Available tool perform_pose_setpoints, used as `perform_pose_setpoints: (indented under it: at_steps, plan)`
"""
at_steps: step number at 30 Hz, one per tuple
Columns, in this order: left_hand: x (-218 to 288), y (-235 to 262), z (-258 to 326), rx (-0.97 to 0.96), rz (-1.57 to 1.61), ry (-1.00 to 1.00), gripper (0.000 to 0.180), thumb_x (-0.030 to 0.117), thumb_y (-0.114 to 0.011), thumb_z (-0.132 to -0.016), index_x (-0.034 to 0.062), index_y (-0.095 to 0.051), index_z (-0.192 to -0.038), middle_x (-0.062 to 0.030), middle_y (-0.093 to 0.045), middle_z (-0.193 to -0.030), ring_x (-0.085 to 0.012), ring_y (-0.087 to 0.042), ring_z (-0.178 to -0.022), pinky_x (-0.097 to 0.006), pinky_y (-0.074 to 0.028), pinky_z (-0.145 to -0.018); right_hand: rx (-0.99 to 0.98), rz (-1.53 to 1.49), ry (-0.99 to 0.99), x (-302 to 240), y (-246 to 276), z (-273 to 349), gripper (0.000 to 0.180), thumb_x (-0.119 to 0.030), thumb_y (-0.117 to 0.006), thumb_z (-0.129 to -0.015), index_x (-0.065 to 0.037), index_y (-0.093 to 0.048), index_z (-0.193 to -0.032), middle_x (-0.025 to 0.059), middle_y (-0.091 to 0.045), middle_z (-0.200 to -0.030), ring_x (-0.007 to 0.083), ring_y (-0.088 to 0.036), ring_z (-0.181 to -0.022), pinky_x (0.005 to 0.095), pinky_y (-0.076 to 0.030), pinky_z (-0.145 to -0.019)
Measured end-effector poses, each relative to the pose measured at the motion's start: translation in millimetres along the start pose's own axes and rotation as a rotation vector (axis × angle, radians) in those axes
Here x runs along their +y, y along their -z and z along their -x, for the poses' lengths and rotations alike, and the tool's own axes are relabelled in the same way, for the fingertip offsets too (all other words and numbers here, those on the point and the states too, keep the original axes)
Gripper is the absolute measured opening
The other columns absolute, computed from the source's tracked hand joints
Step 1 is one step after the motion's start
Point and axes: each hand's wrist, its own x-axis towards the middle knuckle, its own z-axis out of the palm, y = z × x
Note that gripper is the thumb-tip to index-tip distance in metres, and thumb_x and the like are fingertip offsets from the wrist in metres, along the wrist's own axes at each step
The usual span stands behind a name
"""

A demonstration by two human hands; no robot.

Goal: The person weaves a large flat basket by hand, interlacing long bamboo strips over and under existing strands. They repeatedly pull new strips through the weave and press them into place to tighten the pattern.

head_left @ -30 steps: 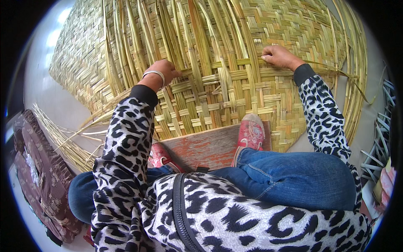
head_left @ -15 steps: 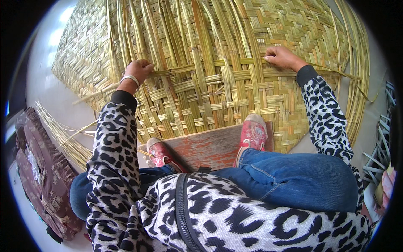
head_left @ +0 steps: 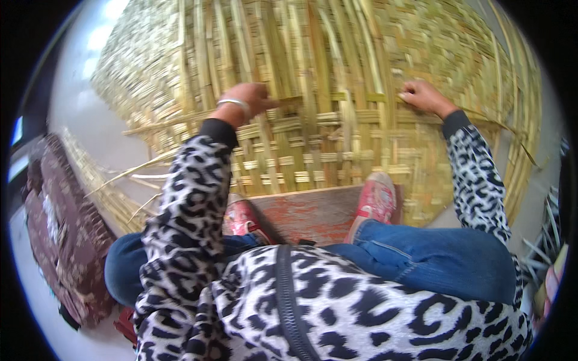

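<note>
Long yellow-green split-cane strips (head_left: 313, 54) run away from me, crossed by several crosswise bands in an open weave (head_left: 304, 157). A darker crosswise strip (head_left: 325, 98) passes over and under them between my two hands. My left hand (head_left: 248, 101), with a white bracelet at the wrist, is slightly blurred, its fingers closed at the strip's left part. On the right, my right hand (head_left: 423, 98) is closed in a pinch by the strip's right part, with loose strip ends trailing past the wrist.
A finished herringbone-woven mat (head_left: 150, 66) lies beneath and beyond the work. My shoes rest on a worn reddish board (head_left: 301, 213) at the near edge. Loose strips (head_left: 99, 180) lie at left beside a brown flowered cloth (head_left: 63, 234); long strips (head_left: 524, 90) lie at right.
My left hand has moved right along the crosswise strip, nearer the middle. My right hand stays near the same spot on the weave. The whole view has shifted a little.
</note>
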Motion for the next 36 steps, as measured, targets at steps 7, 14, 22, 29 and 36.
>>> perform_pose_setpoints:
  at_steps: [7,14,22,29,36]
  plan:
    - [19.9,-33.0,-4.8,0.116,0.072,-0.056,0.045,0.050,-0.062,-0.089,0.0076,-0.072,-0.101,-0.0175,-0.071,-0.097,-0.0374,-0.066,-0.094,-0.046,-0.052,-0.082,0.021,-0.107,-0.050,-1.4,-4.3,2.0,0.028,-0.023,-0.065,-0.088,0.000,-0.053,-0.076,0.0079,-0.048,-0.065,0.0174,-0.046,-0.062,0.0373,-0.041,-0.058]
    - [22.0,-37.1,-8.5,0.048,0.189,0.036,0.042,0.046,-0.064,-0.089,0.0080,-0.072,-0.106,-0.0165,-0.071,-0.101,-0.0358,-0.066,-0.097,-0.045,-0.051,-0.085,0.005,-0.114,-0.087,-6.6,2.0,3.2,0.025,-0.020,-0.063,-0.090,0.000,-0.053,-0.080,0.0070,-0.049,-0.068,0.0161,-0.044,-0.065,0.0346,-0.041,-0.060]
    - [21.9,-52.1,-19.2,0.100,0.134,-0.083,0.038,0.044,-0.063,-0.090,0.0081,-0.075,-0.095,-0.0152,-0.072,-0.089,-0.0329,-0.069,-0.085,-0.043,-0.053,-0.076,0.004,0.052,0.017,-2.2,0.3,8.9,0.032,-0.033,-0.061,-0.090,-0.001,-0.061,-0.088,0.0167,-0.060,-0.078,0.0293,-0.056,-0.070,0.0434,-0.045,-0.065]
    - [23.6,-45.1,-19.4,0.105,0.024,-0.088,0.038,0.045,-0.062,-0.091,0.0094,-0.070,-0.099,-0.0178,-0.070,-0.093,-0.0378,-0.066,-0.091,-0.046,-0.051,-0.080,-0.042,0.127,-0.076,-26.8,-4.7,18.9,0.027,-0.034,-0.062,-0.090,-0.008,-0.066,-0.097,0.0148,-0.068,-0.089,0.0340,-0.063,-0.083,0.0463,-0.049,-0.074]
    - [35.5,-50.7,-16.8,-0.090,-0.107,-0.060,0.035,0.042,-0.061,-0.092,0.0117,-0.071,-0.107,-0.0164,-0.071,-0.099,-0.0358,-0.067,-0.098,-0.044,-0.052,-0.086,-0.088,0.230,-0.228,-53.2,-2.9,29.3,0.027,-0.033,-0.059,-0.092,-0.013,-0.067,-0.107,0.0121,-0.070,-0.096,0.0329,-0.066,-0.093,0.0476,-0.050,-0.082]
